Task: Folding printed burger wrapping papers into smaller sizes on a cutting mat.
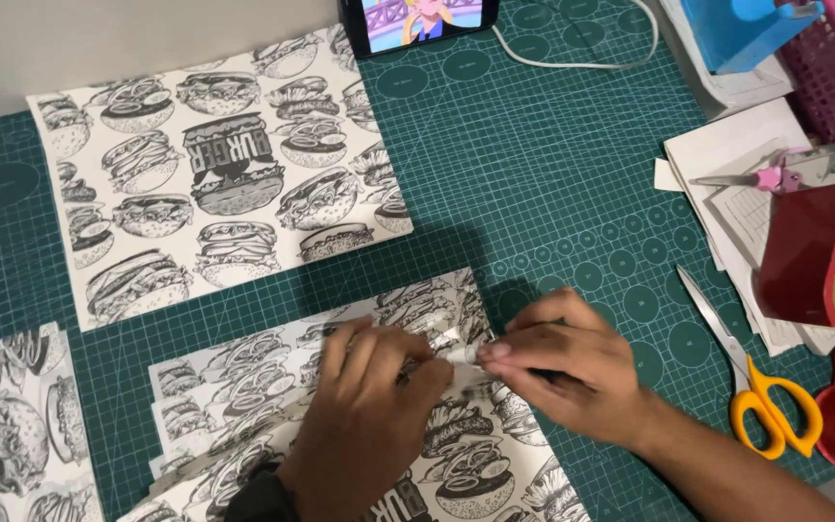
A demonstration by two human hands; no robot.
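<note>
Head view. Both hands met at the lower centre of the frame over a stack of burger-printed paper sheets (244, 387) lying fanned on the green cutting mat (533, 145). The left hand (364, 416) lay palm down on the stack, fingers curled forward and pressing the top sheet. The right hand (572, 372) came in from the lower right, its thumb and forefinger pinched on a small white object (463, 356) at the sheet's folded edge; whether this was a glue stick, a tape end or a paper tab could not be told. Neither hand was slack: the left bore down, the right gripped.

The paper looked thin, light and limp, easily creased or torn and apt to slide on the smooth mat; it would be best held flat under one palm and taken by an edge or corner.

A single printed sheet (215, 174) lay flat at the upper left, another (12, 425) at the lower left edge. Yellow-handled scissors (746, 372) lay at the right, just beside a red tape dispenser (819, 251) and loose white papers (727, 155). A phone (422, 19) with a lit screen stood at the top centre, its white cable (572, 58) trailing right.
</note>
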